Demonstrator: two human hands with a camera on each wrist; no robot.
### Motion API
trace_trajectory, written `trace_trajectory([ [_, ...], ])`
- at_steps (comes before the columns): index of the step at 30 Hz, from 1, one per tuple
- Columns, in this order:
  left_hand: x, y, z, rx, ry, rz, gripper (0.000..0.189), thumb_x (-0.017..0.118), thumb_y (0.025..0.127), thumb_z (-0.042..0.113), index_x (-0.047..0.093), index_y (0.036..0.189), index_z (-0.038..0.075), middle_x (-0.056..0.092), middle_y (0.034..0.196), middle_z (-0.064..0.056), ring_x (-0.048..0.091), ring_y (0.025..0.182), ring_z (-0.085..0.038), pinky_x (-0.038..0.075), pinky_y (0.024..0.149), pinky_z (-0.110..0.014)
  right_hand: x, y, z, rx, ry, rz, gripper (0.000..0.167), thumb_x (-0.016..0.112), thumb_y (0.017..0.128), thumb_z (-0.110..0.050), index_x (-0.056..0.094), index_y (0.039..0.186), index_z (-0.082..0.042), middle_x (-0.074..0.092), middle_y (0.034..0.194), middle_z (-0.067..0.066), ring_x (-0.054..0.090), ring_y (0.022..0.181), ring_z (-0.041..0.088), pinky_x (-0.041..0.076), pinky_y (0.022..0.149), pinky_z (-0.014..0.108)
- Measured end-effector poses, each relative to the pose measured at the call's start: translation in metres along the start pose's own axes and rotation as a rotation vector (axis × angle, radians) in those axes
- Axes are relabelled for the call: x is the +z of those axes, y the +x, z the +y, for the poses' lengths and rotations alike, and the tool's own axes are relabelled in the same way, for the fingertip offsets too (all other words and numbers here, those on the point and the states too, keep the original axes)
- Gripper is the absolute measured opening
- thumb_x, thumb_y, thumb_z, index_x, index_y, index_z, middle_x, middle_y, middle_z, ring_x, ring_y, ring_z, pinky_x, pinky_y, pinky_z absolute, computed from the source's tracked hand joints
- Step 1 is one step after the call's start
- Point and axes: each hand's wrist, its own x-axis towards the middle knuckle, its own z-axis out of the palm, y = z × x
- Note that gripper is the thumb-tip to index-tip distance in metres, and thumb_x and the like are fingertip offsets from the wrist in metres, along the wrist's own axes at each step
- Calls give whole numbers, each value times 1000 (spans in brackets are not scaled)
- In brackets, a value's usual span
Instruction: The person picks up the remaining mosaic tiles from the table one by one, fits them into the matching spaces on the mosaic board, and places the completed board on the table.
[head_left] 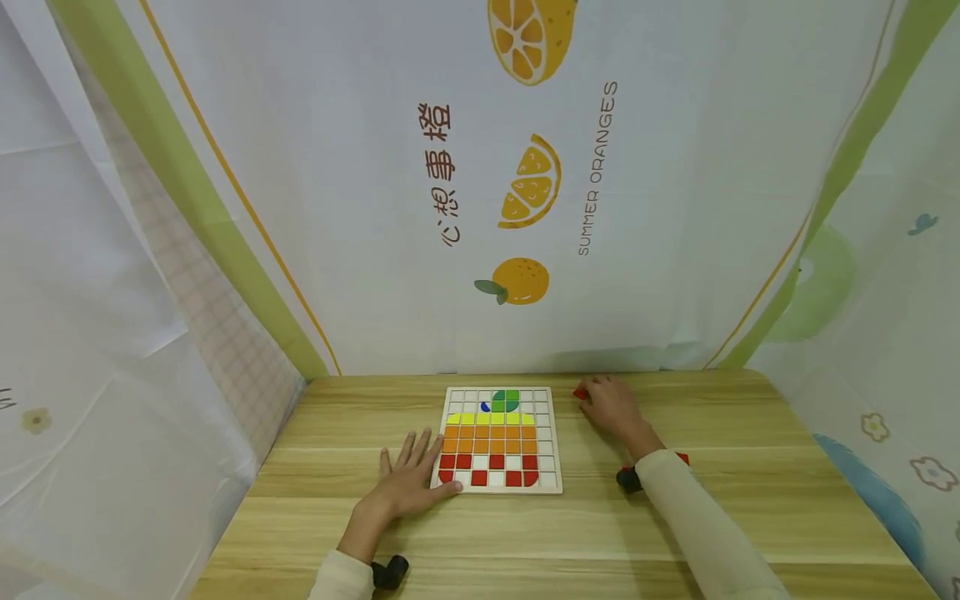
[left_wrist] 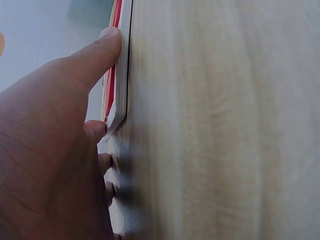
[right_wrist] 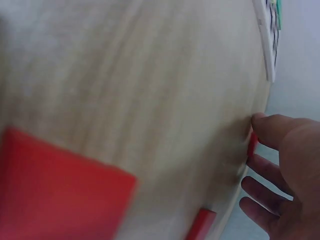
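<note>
Centrally, between two hands, a flat, square white gridded board [head_left: 546, 433] lies on the wood-grain desk [head_left: 510, 542]. Its pattern looks mostly filled: green leaf-like tiles [head_left: 506, 401], yellow row [head_left: 491, 419], orange rows [head_left: 483, 439]. Four white squares [head_left: 480, 462] among the red tiles [head_left: 497, 461] seem left to fill. The left hand [head_left: 408, 482], fingers spread, touches the board's near-left corner. The right hand's [head_left: 611, 406] narrow grip pinches a small red piece [right_wrist: 252, 145]; more red pieces [right_wrist: 65, 190] lie nearby.
</note>
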Motion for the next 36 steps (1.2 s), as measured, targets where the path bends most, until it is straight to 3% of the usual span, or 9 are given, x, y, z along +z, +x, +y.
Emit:
trace_trajectory([
  [8, -1, -1, 2, -4, 0, -1, 98, 59, 98, 72, 24, 172, 17, 12, 181, -13, 4, 167, -43, -4, 122, -82, 1, -3, -4, -25, -45, 67, 17, 79, 96, -19, 77, 109, -7, 76, 111, 17, 70, 102, 39, 59, 88, 53],
  [17, -1, 0, 1, 13, -24, 12, 98, 61, 98, 69, 27, 170, 12, 14, 180, -17, 4, 166, -45, -7, 122, -82, -4, -8, -10, 21, 39, 42, 12, 75, 98, -13, 78, 108, -6, 72, 104, 17, 72, 87, 36, 61, 73, 50],
  [26, 0, 1, 0, 0, -15, 6, 99, 60, 97, 72, 25, 171, 16, 13, 180, -14, 4, 167, -43, -6, 122, -82, -6, -10, -10, 22, 44, 35, 12, 75, 98, -13, 78, 108, -7, 72, 102, 15, 72, 86, 34, 61, 73, 49],
  [36, 10, 2, -10, 62, -93, 58, 105, 54, 94, 82, 24, 172, 18, 12, 180, -16, 1, 166, -45, -14, 118, -84, -2, -10, -7, 27, 53, 36, 10, 76, 96, -13, 80, 104, -10, 73, 101, 12, 72, 85, 32, 60, 73, 48],
])
